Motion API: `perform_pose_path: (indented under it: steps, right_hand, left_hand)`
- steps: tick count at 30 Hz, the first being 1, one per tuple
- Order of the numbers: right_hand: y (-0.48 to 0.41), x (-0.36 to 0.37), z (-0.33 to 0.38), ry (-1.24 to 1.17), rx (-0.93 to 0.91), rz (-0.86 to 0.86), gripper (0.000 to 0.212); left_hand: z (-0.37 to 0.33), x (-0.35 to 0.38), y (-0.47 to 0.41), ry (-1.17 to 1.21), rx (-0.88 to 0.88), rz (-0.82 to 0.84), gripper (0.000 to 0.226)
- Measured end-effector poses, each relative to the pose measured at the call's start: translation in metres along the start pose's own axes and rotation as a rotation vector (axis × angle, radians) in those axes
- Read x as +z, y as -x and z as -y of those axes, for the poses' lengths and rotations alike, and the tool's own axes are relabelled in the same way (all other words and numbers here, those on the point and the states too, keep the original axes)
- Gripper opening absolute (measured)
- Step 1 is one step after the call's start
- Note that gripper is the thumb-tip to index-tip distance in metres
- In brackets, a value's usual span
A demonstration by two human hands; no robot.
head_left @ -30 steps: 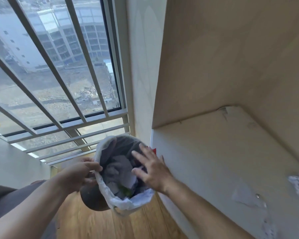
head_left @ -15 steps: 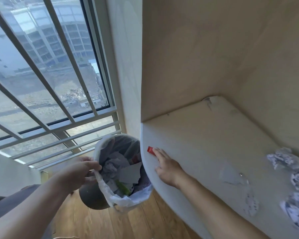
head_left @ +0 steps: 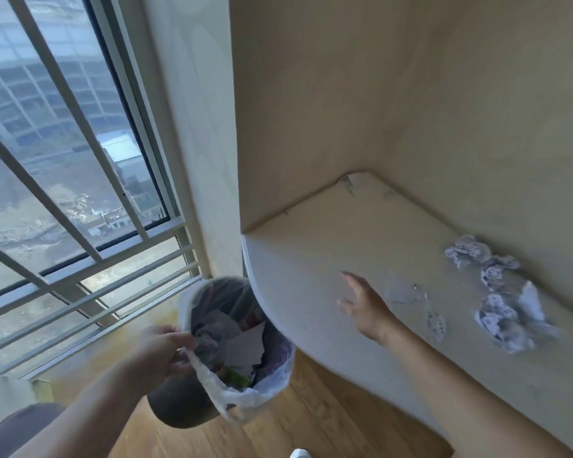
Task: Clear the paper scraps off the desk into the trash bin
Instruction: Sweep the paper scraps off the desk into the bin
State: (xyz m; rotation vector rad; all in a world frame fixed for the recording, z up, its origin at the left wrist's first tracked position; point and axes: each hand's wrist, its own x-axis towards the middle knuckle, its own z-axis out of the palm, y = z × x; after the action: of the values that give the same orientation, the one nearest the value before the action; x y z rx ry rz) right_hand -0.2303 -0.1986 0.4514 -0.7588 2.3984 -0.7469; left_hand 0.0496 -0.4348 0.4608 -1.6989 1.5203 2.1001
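Note:
My left hand (head_left: 161, 352) grips the rim of the dark trash bin (head_left: 179, 408), which is tilted just below the desk's rounded left edge. Its white liner bag (head_left: 232, 395) holds crumpled paper and torn scraps. My right hand (head_left: 364, 305) hovers open over the white desk (head_left: 311, 259), fingers spread, holding nothing. Several crumpled paper balls (head_left: 500, 322) lie at the right near the wall, one more (head_left: 467, 252) further back. Flat torn scraps (head_left: 435, 322) lie between my right hand and the balls.
A barred window (head_left: 63, 160) fills the left side. Beige wall panels (head_left: 377, 94) enclose the desk at the back and right. Wooden floor (head_left: 295, 424) shows below the bin. A white object (head_left: 300, 453) peeks in at the bottom edge.
My right hand left the bin's mouth, passed the desk's left edge and now reaches rightward over the desk. The view has swung right, showing more paper balls. My left hand still holds the bin.

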Motion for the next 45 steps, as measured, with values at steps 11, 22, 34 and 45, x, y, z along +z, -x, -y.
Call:
perform_pose_path:
  steps: [11,22,34,45]
  right_hand:
    - [0.002,-0.101,-0.117,0.311,0.246,0.111,0.063]
    - [-0.002,-0.066,-0.126,0.480,0.241,0.228,0.064]
    - [0.072,0.035,-0.043,0.600,-0.178,0.389,0.060]
    - [0.101,0.097,0.023,-0.099,-0.289,0.543,0.056]
  left_hand:
    - [0.053,0.077,-0.021,0.020,-0.089,0.062,0.019]
    - [0.070,0.120,-0.008,0.041,-0.092,0.061,0.016]
    - [0.073,0.093,0.008,0.045,-0.097,-0.015,0.018]
    - [0.071,0.060,0.051,0.148,-0.054,-0.024,0.010]
